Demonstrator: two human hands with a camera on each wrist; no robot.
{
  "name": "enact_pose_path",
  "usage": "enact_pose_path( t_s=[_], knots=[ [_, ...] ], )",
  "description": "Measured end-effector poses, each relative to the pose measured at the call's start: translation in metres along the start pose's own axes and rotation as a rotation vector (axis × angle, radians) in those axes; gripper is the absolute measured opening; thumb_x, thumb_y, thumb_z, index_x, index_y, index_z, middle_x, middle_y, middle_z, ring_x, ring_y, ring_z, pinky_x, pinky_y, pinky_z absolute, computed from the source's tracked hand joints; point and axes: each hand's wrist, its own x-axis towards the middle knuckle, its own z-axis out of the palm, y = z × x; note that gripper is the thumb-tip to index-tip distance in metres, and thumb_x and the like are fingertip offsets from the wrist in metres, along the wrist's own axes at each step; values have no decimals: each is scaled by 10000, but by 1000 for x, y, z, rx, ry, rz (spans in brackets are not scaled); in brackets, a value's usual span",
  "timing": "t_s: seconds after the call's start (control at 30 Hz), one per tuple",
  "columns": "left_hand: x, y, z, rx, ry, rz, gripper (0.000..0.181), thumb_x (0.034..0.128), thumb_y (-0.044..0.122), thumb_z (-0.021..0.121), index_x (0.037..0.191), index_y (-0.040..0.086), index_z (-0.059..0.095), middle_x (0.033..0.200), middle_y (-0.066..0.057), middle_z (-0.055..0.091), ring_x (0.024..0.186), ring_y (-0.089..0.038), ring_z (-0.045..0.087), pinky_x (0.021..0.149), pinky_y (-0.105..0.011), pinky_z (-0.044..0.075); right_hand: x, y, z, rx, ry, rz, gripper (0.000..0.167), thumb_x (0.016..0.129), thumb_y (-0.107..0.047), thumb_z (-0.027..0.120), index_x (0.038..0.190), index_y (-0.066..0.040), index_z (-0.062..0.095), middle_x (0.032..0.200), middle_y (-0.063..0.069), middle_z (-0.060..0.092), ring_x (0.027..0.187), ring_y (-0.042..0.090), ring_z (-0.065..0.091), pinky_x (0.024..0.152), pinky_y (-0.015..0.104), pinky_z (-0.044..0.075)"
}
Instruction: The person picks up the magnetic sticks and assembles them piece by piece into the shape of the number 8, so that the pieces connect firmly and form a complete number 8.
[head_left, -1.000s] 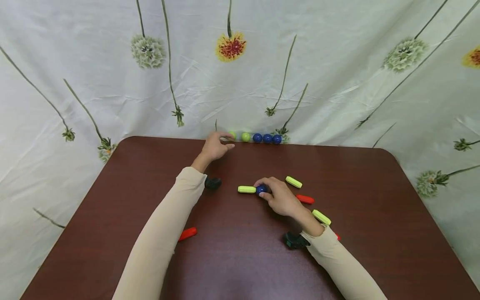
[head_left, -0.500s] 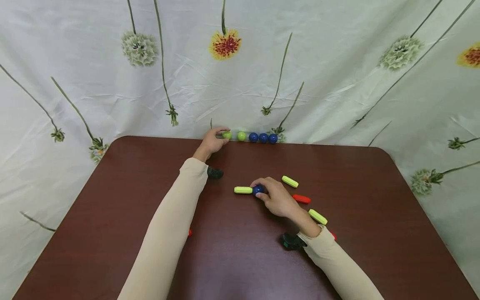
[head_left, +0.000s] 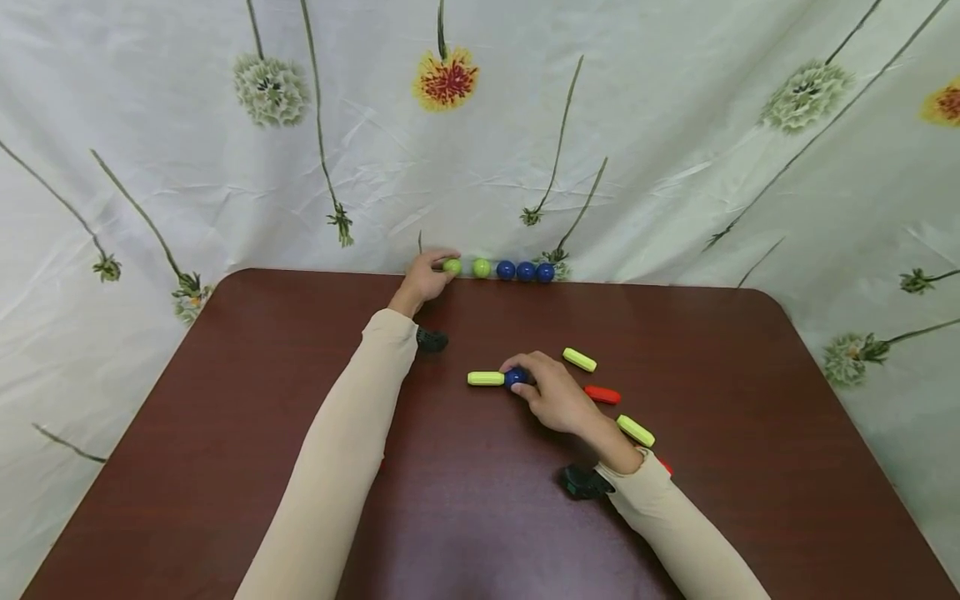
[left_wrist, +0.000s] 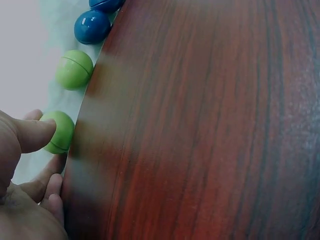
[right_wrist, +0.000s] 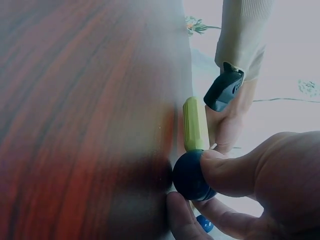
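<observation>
R hand (head_left: pixel 557 400), part-curled, pinches blue ball (right_wrist: pixel 187 175) touching yellow stick (head_left: pixel 486 378), prob. vs rolling. L hand (head_left: pixel 422 281), likewise, pinches left-end green ball (left_wrist: pixel 63 131).

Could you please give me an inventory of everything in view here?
Table: 1, dark reddish brown, under the balls and rods
Cloth: 1, white with printed flowers, beyond the table
Green balls: 2, light green, along the table's far edge
Blue balls: 4, dark blue, three in a row at the far edge, one nearer in the right hand
Ribbed rods: 3, yellow-green, one against the nearer blue ball, two beside the right arm
Red rods: 2, red, near the right arm, one mostly hidden; a red sliver also shows at the left sleeve
Wrist cameras: 2, black, one per wrist
Sleeves: 2, beige, on both arms
Hands: 2, bare, left hand pinching the leftmost green ball, right hand holding the nearer blue ball
</observation>
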Motion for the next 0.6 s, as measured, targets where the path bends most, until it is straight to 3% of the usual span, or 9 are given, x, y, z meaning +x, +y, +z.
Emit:
enact_pose_path(
  t_s=[0.27, 0.6],
  knots=[
    [2, -3, -1, 16, 47, -2, 404, 1024, 146, 573, 1426, 180, 561, 1499, -159, 472, 1449, -395, 234, 1162, -547, 265, 1, -1, -1, -1, 0, -3, 228, 966, -77, 655, 1189, -121, 657, 1181, 112, 632, 996, 241, 583, 887, 413, 490],
    [-3, 1, 8, 8, 136, 13, 318, 991, 137, 626, 1308, 155, 616, 1389, -160, 565, 1379, -407, 328, 1180, -631, 75, -1, 0, 0, -7, 9, -10, 221, 964, -75, 657, 1181, -115, 660, 1180, 120, 638, 1039, 257, 594, 907, 429, 489]
  ],
)
